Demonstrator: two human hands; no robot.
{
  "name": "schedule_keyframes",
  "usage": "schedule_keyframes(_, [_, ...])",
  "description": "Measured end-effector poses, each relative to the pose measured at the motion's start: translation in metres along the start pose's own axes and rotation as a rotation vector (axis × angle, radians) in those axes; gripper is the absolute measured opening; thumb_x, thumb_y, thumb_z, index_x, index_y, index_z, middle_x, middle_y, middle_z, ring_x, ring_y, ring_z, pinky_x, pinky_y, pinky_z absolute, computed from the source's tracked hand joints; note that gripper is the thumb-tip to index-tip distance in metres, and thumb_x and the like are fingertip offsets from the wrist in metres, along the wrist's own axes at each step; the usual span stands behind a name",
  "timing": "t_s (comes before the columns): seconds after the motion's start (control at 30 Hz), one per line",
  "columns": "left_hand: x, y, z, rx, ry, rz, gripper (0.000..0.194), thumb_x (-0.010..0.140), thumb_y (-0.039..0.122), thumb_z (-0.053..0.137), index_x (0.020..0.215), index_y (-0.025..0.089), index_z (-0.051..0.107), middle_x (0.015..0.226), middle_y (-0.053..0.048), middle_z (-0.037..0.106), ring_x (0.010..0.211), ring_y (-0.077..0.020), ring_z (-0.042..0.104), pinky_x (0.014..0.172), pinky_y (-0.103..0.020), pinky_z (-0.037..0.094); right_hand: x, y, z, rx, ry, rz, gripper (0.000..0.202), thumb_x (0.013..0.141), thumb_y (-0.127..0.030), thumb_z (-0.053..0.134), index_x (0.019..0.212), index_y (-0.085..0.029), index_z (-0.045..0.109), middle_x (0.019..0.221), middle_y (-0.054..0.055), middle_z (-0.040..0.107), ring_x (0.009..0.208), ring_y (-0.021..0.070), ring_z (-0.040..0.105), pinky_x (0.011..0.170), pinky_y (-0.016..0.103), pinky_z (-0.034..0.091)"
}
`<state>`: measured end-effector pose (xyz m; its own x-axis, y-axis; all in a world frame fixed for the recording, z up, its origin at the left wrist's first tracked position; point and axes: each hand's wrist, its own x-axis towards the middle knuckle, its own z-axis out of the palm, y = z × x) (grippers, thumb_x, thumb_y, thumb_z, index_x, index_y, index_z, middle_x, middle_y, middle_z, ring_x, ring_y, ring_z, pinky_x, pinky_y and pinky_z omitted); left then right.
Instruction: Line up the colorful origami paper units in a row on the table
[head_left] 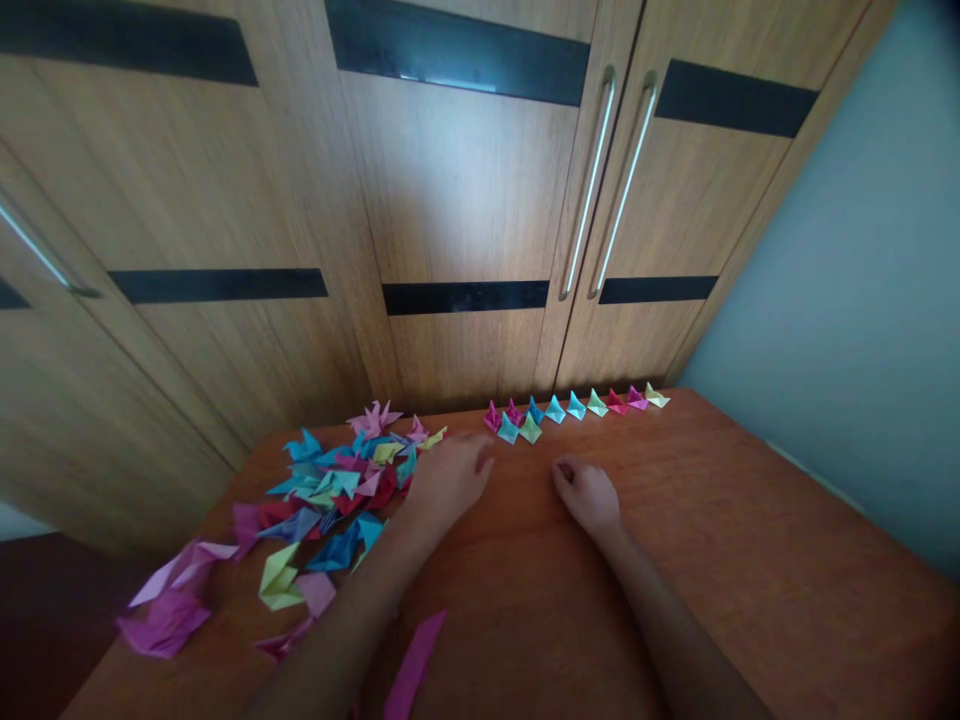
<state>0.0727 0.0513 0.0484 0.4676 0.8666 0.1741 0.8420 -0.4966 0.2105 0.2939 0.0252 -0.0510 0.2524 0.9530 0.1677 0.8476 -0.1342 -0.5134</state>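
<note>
My left hand [450,475] hovers over or rests at the right edge of a pile of folded paper pieces [330,484], its fingers curled inward and nothing visible in them. My right hand [589,495] is closed loosely on the right, apart from the papers, with nothing showing between the fingers. Just beyond both hands stands a row of small origami pieces [576,405] in pink, blue, green, red and yellow. In front of that row's left end sit a light blue piece [508,429] and a pale green piece [531,429]. My left forearm hides part of the pile.
A reddish-brown wooden table [525,610] lies under everything. Behind it rises a wooden wardrobe [465,190] with metal handles; a pale wall [847,330] borders the right side. A magenta paper strip [415,668] lies near me, and pink folded papers [176,595] lie at the left edge.
</note>
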Motion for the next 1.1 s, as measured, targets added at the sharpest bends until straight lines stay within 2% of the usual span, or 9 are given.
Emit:
schedule_keyframes(0.1, [-0.046, -0.03, -0.023, -0.013, -0.005, -0.071, 0.022, 0.083, 0.028, 0.053, 0.102, 0.025, 0.064, 0.101, -0.005, 0.069, 0.093, -0.0219, 0.064, 0.078, -0.03, 0.046, -0.004, -0.004, 0.003, 0.009, -0.023, -0.024, 0.018, 0.085, -0.028, 0.048, 0.084, -0.024, 0.065, 0.075, 0.002, 0.068, 0.07, 0.0168, 0.062, 0.057, 0.023, 0.033])
schedule_keyframes(0.2, [-0.1, -0.047, -0.036, -0.047, -0.015, -0.184, 0.024, 0.083, 0.03, 0.052, 0.104, 0.028, 0.063, 0.103, -0.003, 0.069, 0.087, -0.0209, 0.065, 0.073, -0.029, 0.047, -0.008, -0.01, 0.007, 0.031, -0.065, -0.054, 0.016, 0.084, -0.026, 0.05, 0.083, -0.024, 0.065, 0.073, 0.001, 0.068, 0.069, 0.0162, 0.062, 0.056, 0.022, 0.034])
schedule_keyframes(0.27, [-0.132, -0.05, -0.037, -0.083, -0.037, -0.262, 0.022, 0.084, 0.033, 0.05, 0.1, 0.031, 0.065, 0.106, -0.001, 0.069, 0.091, -0.0211, 0.065, 0.074, -0.028, 0.047, -0.012, -0.016, 0.01, 0.055, -0.097, -0.086, 0.015, 0.083, -0.025, 0.051, 0.082, -0.024, 0.066, 0.072, 0.0, 0.067, 0.067, 0.0155, 0.061, 0.057, 0.022, 0.035])
schedule_keyframes(0.3, [-0.146, -0.05, -0.037, -0.107, -0.094, -0.293, 0.023, 0.083, 0.035, 0.05, 0.101, 0.032, 0.065, 0.106, 0.0, 0.069, 0.09, -0.0215, 0.065, 0.071, -0.028, 0.048, -0.014, -0.019, 0.012, 0.067, -0.109, -0.107, 0.015, 0.083, -0.024, 0.05, 0.081, -0.025, 0.065, 0.071, -0.001, 0.067, 0.066, 0.0151, 0.061, 0.057, 0.022, 0.035])
schedule_keyframes(0.4, [-0.174, -0.046, -0.029, -0.115, -0.123, -0.363, 0.024, 0.083, 0.036, 0.049, 0.102, 0.033, 0.066, 0.105, -0.002, 0.069, 0.088, -0.0227, 0.066, 0.072, -0.029, 0.049, -0.019, -0.028, 0.015, 0.094, -0.14, -0.169, 0.016, 0.082, -0.023, 0.05, 0.08, -0.024, 0.066, 0.07, -0.001, 0.066, 0.065, 0.0146, 0.06, 0.06, 0.022, 0.037])
schedule_keyframes(0.5, [-0.183, -0.044, -0.019, -0.075, -0.133, -0.392, 0.023, 0.083, 0.032, 0.05, 0.1, 0.031, 0.067, 0.103, -0.003, 0.069, 0.086, -0.0227, 0.067, 0.074, -0.029, 0.049, -0.023, -0.033, 0.015, 0.103, -0.161, -0.187, 0.017, 0.081, -0.022, 0.05, 0.081, -0.025, 0.066, 0.071, -0.001, 0.067, 0.066, 0.015, 0.06, 0.061, 0.023, 0.038])
schedule_keyframes(0.67, [-0.181, -0.045, -0.003, 0.008, -0.157, -0.353, 0.032, 0.087, 0.025, 0.043, 0.113, 0.032, 0.06, 0.109, -0.005, 0.068, 0.09, -0.0236, 0.066, 0.076, -0.033, 0.049, -0.024, -0.034, 0.015, 0.135, -0.179, -0.183, 0.018, 0.083, -0.026, 0.048, 0.081, -0.024, 0.067, 0.073, 0.0, 0.068, 0.067, 0.016, 0.061, 0.065, 0.024, 0.041])
schedule_keyframes(0.8, [-0.179, -0.047, 0.004, 0.033, -0.145, -0.304, 0.032, 0.086, 0.017, 0.041, 0.103, 0.03, 0.064, 0.103, -0.004, 0.07, 0.094, -0.0234, 0.065, 0.078, -0.034, 0.049, -0.024, -0.032, 0.016, 0.149, -0.17, -0.186, 0.018, 0.083, -0.026, 0.049, 0.083, -0.024, 0.067, 0.079, 0.0, 0.069, 0.071, 0.0165, 0.062, 0.069, 0.025, 0.043])
schedule_keyframes(1.1, [-0.167, -0.052, 0.002, -0.151, 0.108, -0.198, 0.024, 0.087, 0.021, 0.045, 0.101, 0.029, 0.063, 0.105, -0.001, 0.069, 0.095, -0.0194, 0.064, 0.08, -0.03, 0.049, -0.026, -0.035, 0.015, 0.219, -0.186, -0.175, 0.018, 0.082, -0.026, 0.05, 0.084, -0.023, 0.068, 0.077, 0.001, 0.069, 0.069, 0.0161, 0.061, 0.066, 0.025, 0.044])
